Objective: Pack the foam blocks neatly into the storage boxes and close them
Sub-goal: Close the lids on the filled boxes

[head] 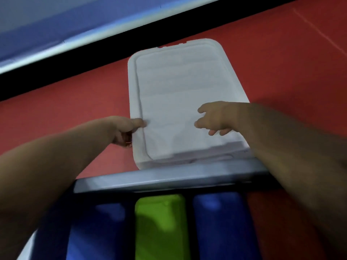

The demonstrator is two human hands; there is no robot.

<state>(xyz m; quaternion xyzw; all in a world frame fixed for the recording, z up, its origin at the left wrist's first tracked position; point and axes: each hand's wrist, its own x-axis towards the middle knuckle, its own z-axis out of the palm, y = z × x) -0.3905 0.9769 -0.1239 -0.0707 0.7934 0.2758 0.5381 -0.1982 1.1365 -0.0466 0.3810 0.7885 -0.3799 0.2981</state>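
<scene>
The white lid (180,102) is a flat rectangle of pale plastic with rounded corners. A raised border runs around it, and inside the border there is a lower panel with some faint bands going across. It lies on the red floor (281,68), and its near short edge is just beside the far rim of the storage box (169,180), maybe a little over it; the blur does not let me tell.

The left hand (123,131) holds the lid at its left long edge, near the corner closest to the box. The thumb lies on top of the border and the other fingers are curled under the edge, so the hand pinches the lid. The right hand (216,119) is above the right part of the lid, with the fingers spread loosely and pointing to the left. It holds nothing; if the fingertips touch the panel, I cannot tell.

The storage box has a grey rim and dark walls. Inside it, foam blocks stand side by side: a green block (161,228) in the middle, a blue block (221,228) on its right and another blue block (97,231) on its left. Their tops are smooth and the corners are rounded.

Beyond the lid, a black strip (112,47) crosses the floor, and behind it is a blue surface (56,21).
</scene>
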